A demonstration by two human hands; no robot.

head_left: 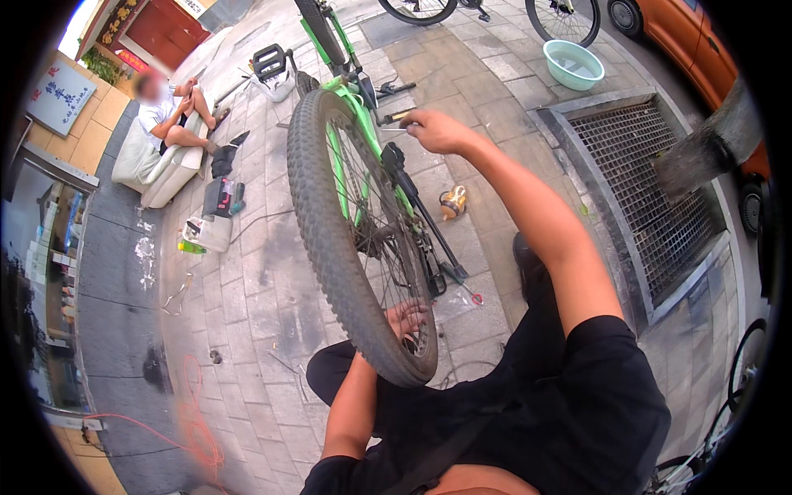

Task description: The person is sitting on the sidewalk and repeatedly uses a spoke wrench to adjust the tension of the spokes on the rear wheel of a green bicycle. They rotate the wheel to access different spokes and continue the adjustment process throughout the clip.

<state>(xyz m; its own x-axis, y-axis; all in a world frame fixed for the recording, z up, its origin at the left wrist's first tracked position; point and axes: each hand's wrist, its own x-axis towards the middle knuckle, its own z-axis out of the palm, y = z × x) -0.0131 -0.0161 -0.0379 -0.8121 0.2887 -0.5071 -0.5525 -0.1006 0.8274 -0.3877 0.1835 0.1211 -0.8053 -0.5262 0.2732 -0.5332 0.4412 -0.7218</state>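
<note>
Right hand (439, 132) looks curled around a small tool (399, 118) beside the green bike (340, 87) on the paving (264, 247), can't tell if the left hand (406, 317) by the spokes (381, 276) is gripping, but an accidental wheel spin could pinch those fingers.

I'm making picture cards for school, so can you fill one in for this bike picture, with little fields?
Bike: green, with a knobbly-tyred wheel
Left hand: at the wheel's near end
Right hand: by the bike's frame, grip unclear
Basin: pale green, near the metal grate
Person: sitting on a pale sofa
Car: orange, upper right
</note>
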